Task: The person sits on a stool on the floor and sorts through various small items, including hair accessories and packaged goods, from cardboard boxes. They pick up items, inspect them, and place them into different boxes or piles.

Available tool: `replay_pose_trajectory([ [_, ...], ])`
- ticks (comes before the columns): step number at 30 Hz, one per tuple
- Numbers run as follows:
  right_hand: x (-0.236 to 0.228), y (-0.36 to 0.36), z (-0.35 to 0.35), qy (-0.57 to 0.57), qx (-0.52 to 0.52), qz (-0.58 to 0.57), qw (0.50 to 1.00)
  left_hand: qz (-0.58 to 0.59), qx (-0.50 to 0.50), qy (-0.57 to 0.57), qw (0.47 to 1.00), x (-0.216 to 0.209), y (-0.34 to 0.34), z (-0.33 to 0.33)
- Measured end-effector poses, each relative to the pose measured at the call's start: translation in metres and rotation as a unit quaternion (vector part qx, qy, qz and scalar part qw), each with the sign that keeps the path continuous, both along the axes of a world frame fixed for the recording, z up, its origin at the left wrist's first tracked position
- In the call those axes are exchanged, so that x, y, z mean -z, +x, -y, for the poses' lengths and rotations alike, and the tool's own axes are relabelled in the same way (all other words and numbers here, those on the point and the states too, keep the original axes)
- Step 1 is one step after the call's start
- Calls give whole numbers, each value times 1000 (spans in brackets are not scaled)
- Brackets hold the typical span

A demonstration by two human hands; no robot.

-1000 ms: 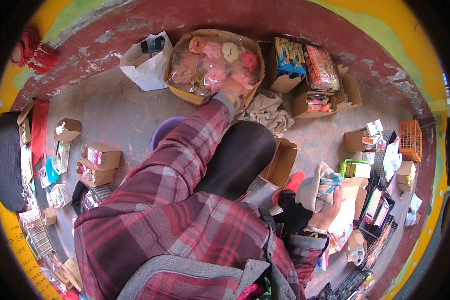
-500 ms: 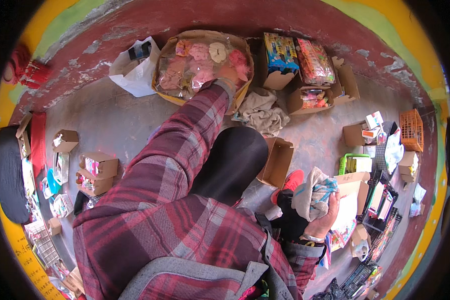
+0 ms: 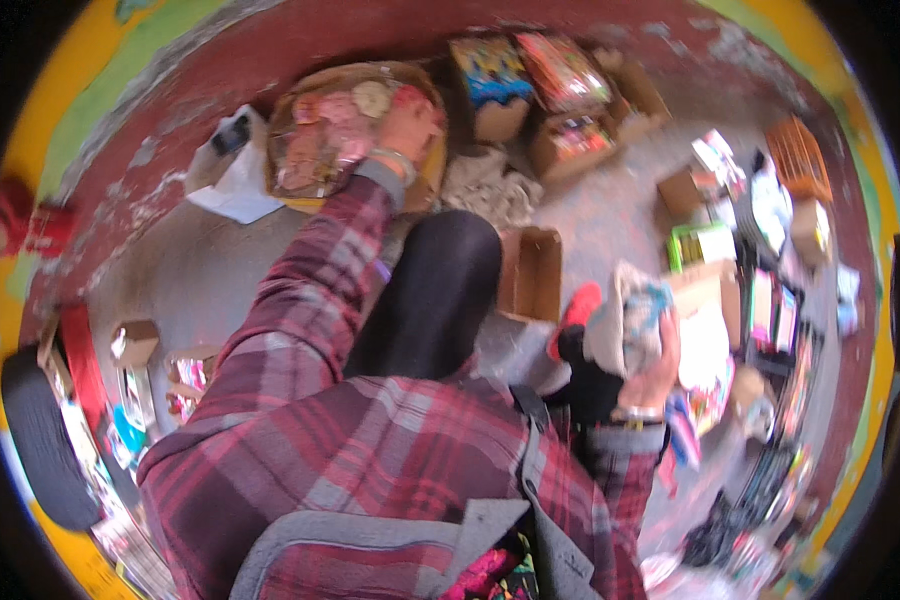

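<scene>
Some pale cloth (image 3: 618,322) sits clutched in the right hand (image 3: 657,366) — left hand (image 3: 408,131) over pink packets (image 3: 340,110), grip unclear.

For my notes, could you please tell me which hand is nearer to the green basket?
Right: the right hand is below the green basket, holding cloth; the left hand is farther off, up and left of it.

I'm in what looks like a storeroom or small shop: along the floor's (image 3: 610,220) far edge, by a peeling maroon wall (image 3: 300,35), stand open cardboard boxes (image 3: 502,122) of packaged stock (image 3: 565,72), bagged scrunchies (image 3: 340,108) included; an orange plastic crate (image 3: 797,158) and a green basket (image 3: 684,247) sit toward the right edge.
</scene>
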State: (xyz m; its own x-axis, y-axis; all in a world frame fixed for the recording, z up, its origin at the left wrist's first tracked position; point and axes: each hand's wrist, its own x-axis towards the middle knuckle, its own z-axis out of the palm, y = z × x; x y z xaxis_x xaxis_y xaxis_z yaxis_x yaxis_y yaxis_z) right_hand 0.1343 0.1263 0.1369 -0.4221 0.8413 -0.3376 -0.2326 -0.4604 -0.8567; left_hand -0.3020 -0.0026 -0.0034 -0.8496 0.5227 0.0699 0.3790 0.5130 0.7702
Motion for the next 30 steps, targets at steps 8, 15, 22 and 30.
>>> replay_pose_trajectory([
  [8, -22, -8, 13, -43, -52, -189, 980, 517, 215, 300, 772, -148, 204, -21],
  [15, -52, -21, 45, 297, -184, -54, 936, 794, 180, 346, 466, -133, 301, -18],
  [22, -68, -8, 29, 254, -7, -52, 966, 787, 186, 356, 467, -121, 302, -18],
  [30, -66, 0, 14, 268, -66, -45, 960, 821, 210, 313, 428, -102, 313, -17],
])
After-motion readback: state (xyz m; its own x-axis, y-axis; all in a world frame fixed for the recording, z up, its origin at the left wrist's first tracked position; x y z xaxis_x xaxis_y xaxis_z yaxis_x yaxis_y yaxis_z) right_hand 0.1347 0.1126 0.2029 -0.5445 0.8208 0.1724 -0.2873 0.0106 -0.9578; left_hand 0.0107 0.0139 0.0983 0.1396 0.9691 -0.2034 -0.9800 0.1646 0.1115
